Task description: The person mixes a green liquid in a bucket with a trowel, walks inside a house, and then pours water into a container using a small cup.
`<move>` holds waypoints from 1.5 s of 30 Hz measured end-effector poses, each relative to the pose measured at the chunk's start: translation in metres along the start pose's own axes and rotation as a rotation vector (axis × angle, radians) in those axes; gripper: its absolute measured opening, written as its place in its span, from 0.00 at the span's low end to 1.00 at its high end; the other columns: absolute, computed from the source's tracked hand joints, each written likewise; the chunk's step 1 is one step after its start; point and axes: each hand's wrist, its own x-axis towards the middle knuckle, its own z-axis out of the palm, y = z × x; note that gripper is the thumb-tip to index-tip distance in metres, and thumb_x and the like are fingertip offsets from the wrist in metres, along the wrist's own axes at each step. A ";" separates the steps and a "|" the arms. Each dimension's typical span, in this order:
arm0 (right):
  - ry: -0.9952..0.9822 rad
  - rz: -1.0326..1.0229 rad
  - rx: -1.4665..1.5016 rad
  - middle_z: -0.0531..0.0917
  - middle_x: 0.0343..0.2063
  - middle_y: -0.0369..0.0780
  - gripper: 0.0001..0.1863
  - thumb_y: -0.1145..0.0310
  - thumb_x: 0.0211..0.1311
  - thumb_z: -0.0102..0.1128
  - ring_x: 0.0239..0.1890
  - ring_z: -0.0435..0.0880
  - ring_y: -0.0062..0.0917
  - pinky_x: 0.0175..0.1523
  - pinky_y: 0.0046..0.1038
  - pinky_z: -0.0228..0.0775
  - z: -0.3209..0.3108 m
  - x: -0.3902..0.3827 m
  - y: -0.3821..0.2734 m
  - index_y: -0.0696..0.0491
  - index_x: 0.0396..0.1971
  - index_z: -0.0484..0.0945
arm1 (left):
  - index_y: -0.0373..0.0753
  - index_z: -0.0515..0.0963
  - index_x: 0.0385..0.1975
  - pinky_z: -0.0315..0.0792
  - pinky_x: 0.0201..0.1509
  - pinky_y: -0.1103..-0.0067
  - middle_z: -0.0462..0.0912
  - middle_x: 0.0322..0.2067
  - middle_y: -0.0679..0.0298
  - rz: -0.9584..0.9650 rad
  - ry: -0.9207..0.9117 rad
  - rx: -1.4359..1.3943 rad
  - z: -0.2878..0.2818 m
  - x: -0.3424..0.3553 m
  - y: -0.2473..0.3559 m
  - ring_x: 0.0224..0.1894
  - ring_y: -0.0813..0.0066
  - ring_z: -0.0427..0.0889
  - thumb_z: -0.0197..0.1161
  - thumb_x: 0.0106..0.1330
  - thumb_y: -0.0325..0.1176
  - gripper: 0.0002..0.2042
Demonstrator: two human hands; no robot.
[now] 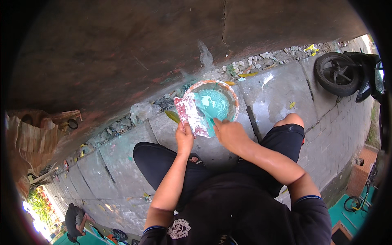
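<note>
In front of me a round bucket with a smeared orange-and-white rim holds wet teal paint. My left hand grips the lower left part of a flat reddish piece, streaked with white and teal, over the bucket's left side. My right hand is closed at the bucket's lower edge, beside the teal-coated side of that piece; what its fingers hold is hidden or coated in paint and I cannot make it out.
A dark stained wall runs above a rubble strip and concrete slabs. A motorbike wheel stands at right, rusty corrugated metal at left. A bent-over person is lower left; a bicycle is lower right.
</note>
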 end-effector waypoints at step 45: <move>0.008 -0.057 -0.024 0.80 0.23 0.49 0.19 0.65 0.67 0.54 0.21 0.82 0.41 0.28 0.39 0.75 0.000 -0.045 -0.007 0.62 0.51 0.77 | 0.32 0.72 0.38 0.69 0.20 0.77 0.75 0.19 0.64 0.108 0.120 0.087 0.014 -0.009 0.009 0.16 0.78 0.74 0.47 0.77 0.37 0.14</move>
